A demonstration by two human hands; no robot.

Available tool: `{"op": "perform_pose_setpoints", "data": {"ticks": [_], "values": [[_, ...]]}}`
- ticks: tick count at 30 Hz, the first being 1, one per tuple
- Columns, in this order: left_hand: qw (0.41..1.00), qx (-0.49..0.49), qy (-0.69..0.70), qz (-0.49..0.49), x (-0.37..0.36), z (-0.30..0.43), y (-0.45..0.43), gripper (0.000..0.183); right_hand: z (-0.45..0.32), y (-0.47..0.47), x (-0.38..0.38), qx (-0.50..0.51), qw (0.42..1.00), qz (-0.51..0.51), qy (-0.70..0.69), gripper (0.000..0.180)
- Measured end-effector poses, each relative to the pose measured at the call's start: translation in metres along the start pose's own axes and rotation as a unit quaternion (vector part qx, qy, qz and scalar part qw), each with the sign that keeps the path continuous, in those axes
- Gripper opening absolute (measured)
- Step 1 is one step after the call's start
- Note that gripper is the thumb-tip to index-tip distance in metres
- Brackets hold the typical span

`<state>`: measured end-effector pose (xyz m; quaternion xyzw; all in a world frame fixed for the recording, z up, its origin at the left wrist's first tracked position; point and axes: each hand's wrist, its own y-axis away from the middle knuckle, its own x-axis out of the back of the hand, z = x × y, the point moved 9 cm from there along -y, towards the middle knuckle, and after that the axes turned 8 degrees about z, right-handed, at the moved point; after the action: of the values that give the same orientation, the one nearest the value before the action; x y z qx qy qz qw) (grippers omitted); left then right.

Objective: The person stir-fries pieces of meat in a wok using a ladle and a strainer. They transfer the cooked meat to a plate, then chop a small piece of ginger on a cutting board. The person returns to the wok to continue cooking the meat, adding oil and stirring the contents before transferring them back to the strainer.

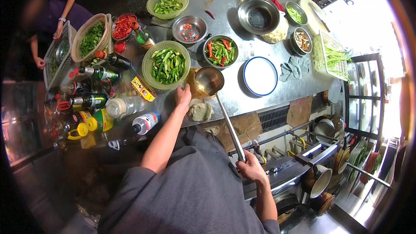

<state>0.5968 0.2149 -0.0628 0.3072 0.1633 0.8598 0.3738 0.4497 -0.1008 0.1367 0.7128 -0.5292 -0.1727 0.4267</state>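
My right hand (252, 167) grips the long metal handle of a ladle (210, 78). The ladle's bowl is over an amber see-through container (191, 75) and hides much of it. My left hand (183, 98) is at the container's left side, thumb up, and appears to hold it; its other fingers are hidden. Left of the container stands a pale green colander (147, 52) of cut green peppers (167, 66). A steel bowl (205, 52) of green and red pepper pieces (222, 52) sits just behind the ladle. Below the container lies a crumpled beige cloth (201, 110).
A blue-rimmed white dish (260, 76) stands right on the steel table (224, 104). Several bottles (94, 100) crowd the left side. Another person's hand (58, 30) is by a basket (52, 68) at far left. A stove (292, 172) is at lower right.
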Motion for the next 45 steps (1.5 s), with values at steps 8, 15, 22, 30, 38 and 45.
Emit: {"op": "perform_pose_setpoints", "data": {"ticks": [8,15,22,30,38,45], "values": [[0.995,0.035,0.053,-0.082,-0.020,-0.029,-0.021,0.050,0.009,0.031,-0.004,-0.057,0.990,-0.060,-0.112,0.024],[0.842,0.177,0.349,-0.371,-0.061,0.017,0.049,0.034,0.008,0.065,0.016,-0.049,0.990,-0.012,-0.135,0.014],[0.727,0.184,0.438,-0.496,-0.084,0.070,0.109,0.033,0.035,0.107,0.046,0.063,0.988,0.136,-0.031,0.012],[0.732,0.083,0.505,-0.451,-0.081,0.138,0.124,0.039,-0.002,0.147,0.064,0.105,0.958,0.262,0.045,0.015],[0.669,0.060,0.512,-0.536,-0.080,0.180,0.148,0.045,-0.018,0.161,0.057,0.172,0.943,0.276,0.063,0.019],[0.659,0.067,0.526,-0.534,-0.082,0.201,0.154,0.051,-0.024,0.167,0.053,0.207,0.933,0.278,0.099,0.020]]}}
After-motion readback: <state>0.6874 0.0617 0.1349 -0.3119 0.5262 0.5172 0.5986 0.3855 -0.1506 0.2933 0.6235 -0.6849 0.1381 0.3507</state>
